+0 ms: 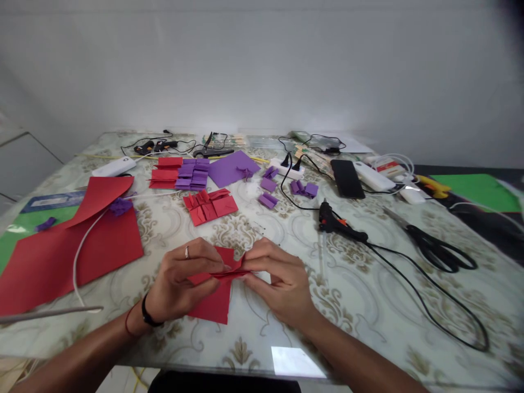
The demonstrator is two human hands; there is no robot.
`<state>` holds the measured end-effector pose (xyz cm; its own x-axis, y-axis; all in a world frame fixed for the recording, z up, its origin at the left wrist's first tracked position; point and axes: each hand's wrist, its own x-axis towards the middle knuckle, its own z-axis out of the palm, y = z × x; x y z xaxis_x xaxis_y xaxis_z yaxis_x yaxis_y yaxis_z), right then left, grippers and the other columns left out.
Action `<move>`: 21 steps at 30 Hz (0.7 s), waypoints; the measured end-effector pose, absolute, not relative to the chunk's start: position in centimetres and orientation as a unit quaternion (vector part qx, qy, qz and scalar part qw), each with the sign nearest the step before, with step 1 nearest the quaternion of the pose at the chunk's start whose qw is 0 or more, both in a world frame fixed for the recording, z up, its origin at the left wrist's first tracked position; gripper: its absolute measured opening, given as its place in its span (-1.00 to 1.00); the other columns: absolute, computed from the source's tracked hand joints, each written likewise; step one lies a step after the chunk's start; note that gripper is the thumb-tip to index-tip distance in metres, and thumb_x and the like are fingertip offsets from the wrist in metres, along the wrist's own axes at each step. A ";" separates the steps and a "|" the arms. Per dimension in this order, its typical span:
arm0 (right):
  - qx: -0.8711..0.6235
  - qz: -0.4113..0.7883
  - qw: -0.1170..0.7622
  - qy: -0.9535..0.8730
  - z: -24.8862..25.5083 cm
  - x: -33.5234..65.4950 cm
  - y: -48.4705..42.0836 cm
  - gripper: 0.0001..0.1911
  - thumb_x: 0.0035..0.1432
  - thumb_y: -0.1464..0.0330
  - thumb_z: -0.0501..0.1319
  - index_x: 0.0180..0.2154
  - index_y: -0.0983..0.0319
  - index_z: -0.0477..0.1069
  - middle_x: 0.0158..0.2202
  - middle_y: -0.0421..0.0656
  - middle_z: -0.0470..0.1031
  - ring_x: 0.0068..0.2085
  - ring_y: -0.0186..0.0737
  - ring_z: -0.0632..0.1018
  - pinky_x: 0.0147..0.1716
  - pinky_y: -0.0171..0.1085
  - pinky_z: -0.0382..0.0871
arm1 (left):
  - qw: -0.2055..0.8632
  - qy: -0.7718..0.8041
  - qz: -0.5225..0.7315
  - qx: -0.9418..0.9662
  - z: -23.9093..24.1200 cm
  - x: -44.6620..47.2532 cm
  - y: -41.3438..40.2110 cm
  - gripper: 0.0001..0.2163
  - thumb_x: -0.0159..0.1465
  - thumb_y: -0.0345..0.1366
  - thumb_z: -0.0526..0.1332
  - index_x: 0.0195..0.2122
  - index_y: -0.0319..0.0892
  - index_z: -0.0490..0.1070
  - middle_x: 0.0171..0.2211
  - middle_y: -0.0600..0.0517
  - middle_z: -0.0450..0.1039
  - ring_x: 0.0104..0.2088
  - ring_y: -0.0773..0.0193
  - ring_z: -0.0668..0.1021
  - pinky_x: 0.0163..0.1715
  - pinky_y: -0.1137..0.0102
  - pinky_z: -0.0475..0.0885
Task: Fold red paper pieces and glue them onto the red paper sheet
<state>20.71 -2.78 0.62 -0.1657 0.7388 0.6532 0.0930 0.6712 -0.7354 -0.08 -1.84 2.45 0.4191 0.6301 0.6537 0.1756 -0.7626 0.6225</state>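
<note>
A piece of red paper [212, 307] lies in front of me, with a raised fold across its middle. My left hand [186, 278] pinches the left end of that fold between thumb and fingers. On the right end, my right hand [278, 278] is closed the same way, thumb below and fingers above. The fingertips hide part of the fold. Just beyond my hands sits a folded red paper piece [210, 207] with raised flaps. Behind it, more folded red pieces [165, 173] lie beside folded purple pieces [193, 176].
A black glue gun [341, 225] with a looping cord and black-handled scissors [434, 245] lie to the right. Large red sheets [98, 240] cover the left side. A phone [347, 179], a power strip [290, 168] and a purple sheet [231, 166] lie farther back.
</note>
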 end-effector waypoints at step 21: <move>-0.438 0.449 0.416 -0.658 0.3 21.0 -1.9 -0.77 0.29 0.27 0.28 -0.41 0.22 0.49 -0.41 -0.21 0.52 -0.33 -0.23 0.50 -0.25 -0.28 0.36 | 0.479 0.414 0.294 0.716 1.5 0.0 -1.1 -0.68 0.39 -0.21 0.21 -0.48 -0.24 0.52 -0.54 0.04 0.50 -0.51 0.36 0.45 -0.47 0.46 0.29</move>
<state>21.02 -1.91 0.26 -0.2701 0.9504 0.1544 0.2033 0.2130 -0.9557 0.01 -1.09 1.54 0.4848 0.8743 0.0239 0.3121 -0.1985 0.9291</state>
